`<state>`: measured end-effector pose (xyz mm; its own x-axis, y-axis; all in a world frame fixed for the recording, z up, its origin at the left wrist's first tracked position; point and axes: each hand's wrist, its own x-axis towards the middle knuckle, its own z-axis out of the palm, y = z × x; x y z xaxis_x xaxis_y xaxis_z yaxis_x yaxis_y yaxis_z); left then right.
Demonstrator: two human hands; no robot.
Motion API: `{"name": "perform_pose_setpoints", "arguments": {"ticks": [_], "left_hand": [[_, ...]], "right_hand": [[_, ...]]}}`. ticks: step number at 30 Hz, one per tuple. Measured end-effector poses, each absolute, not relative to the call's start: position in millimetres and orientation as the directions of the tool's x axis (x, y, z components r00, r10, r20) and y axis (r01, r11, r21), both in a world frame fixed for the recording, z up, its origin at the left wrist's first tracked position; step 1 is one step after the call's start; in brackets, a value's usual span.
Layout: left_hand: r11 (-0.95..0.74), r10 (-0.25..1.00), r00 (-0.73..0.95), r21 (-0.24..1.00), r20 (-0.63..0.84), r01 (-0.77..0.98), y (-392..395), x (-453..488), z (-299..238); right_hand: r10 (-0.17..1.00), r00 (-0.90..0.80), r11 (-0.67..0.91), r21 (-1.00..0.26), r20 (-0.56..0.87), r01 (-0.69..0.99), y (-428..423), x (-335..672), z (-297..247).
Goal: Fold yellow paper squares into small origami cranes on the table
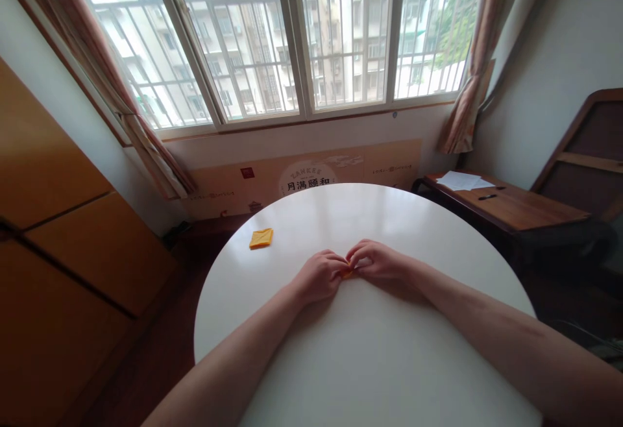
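The round white table (413, 375) curves around in front of the person. Its far edge comes up by a tan board (214, 187) under the window (341, 44). To the right of the hands, the smooth white top goes a long way before it meets the round edge. There is white top past the hands too. On the left, a folded yellow packet (261, 239) lies flat, near the edge and well apart from the hands. A brown side table (535, 209) with white papers (464, 181) stands past the right edge.

The two arms reach in from the near side and lean toward each other, like a tent. The left hand (318, 276) is bent in, its fingers close together, pinching a little orange piece (347, 275). The right hand (382, 262) pinches there too, its finger and thumb making a small ring. The orange piece is between the fingertips, low over the middle of the table. Fingers hide most of it, so I can't tell its shape.
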<state>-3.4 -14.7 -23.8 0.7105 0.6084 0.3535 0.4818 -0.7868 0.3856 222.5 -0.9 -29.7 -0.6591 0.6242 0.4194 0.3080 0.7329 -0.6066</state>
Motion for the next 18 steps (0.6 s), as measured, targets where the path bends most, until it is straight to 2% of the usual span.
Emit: {"name": "perform_pose_setpoints", "arguments": {"ticks": [6,13,16,18], "left_hand": [[-0.811,0.584,0.729,0.303,0.358,0.500,-22.6,-4.8,-19.1],[-0.842,0.535,0.795,0.257,0.287,0.474,-35.3,-5.8,-7.5],[-0.863,0.489,0.841,0.263,0.229,0.431,-45.7,-6.9,3.0],[-0.878,0.439,0.889,0.273,0.129,0.394,-52.1,-7.8,10.8]], "right_hand": [[0.629,-0.677,0.710,-0.637,0.382,0.300,2.6,220.4,-29.7],[0.606,-0.707,0.726,-0.616,0.365,0.305,7.0,225.4,-34.1],[0.572,-0.735,0.753,-0.588,0.364,0.295,5.1,228.5,-36.0],[0.550,-0.752,0.766,-0.578,0.363,0.281,1.1,229.4,-36.4]]}}
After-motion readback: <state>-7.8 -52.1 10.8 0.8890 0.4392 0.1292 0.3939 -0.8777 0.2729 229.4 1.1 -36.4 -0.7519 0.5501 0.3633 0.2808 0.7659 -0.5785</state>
